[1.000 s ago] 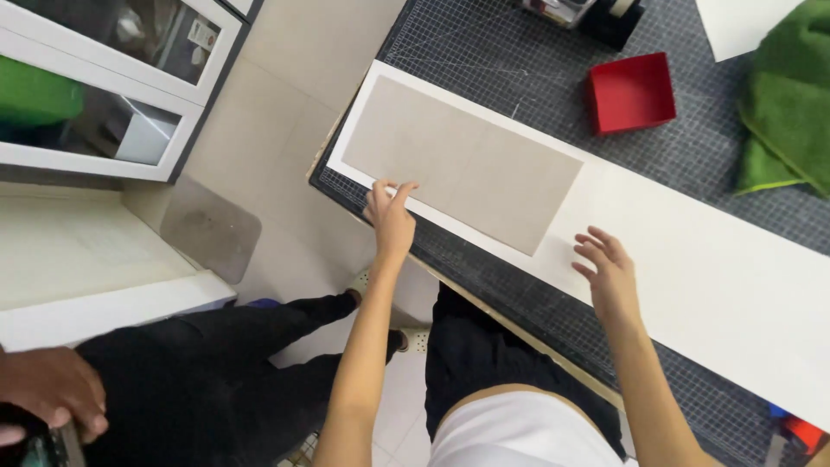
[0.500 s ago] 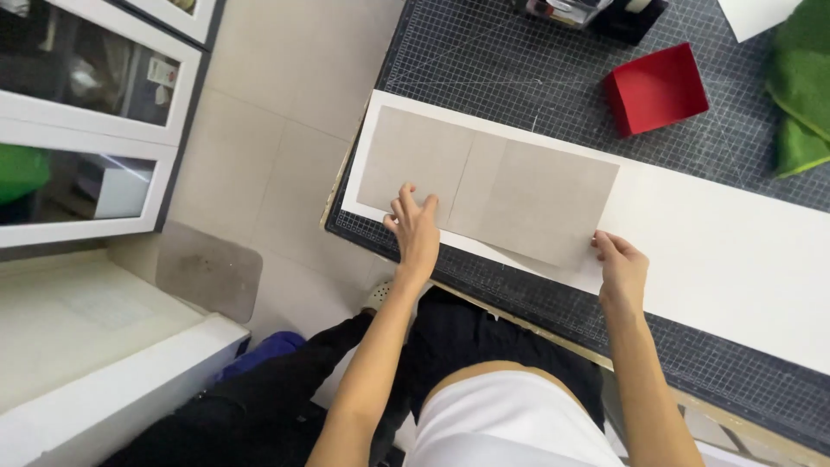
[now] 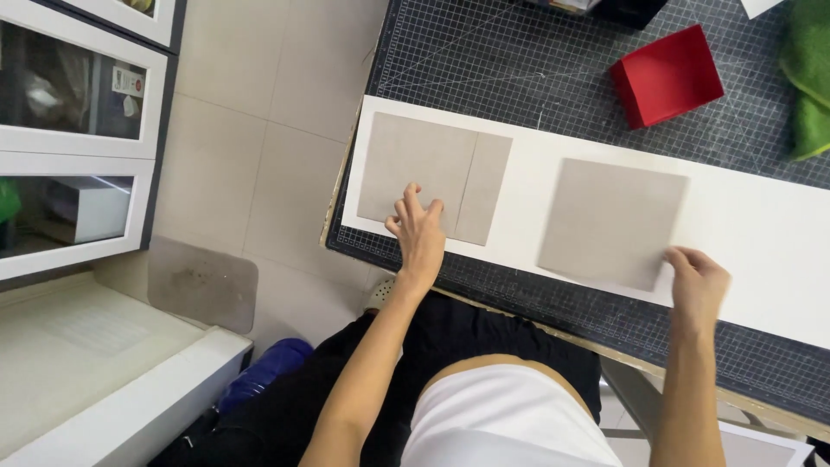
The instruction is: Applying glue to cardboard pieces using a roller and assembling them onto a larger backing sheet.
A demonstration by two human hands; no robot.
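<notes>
Pressing grey boards apart, hands near the sheet's edge.

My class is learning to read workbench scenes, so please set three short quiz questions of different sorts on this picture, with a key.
1. True or false: the left hand rests on the two grey boards lying side by side.
2. Which thing lies beyond the separate grey board? A) red box B) blue bottle C) yellow tape
3. Fill in: the grey boards lie on a long ____ sheet over the gridded cutting mat.

Key: 1 true. 2 A. 3 white. The right hand touches the separate board's near corner.
</notes>
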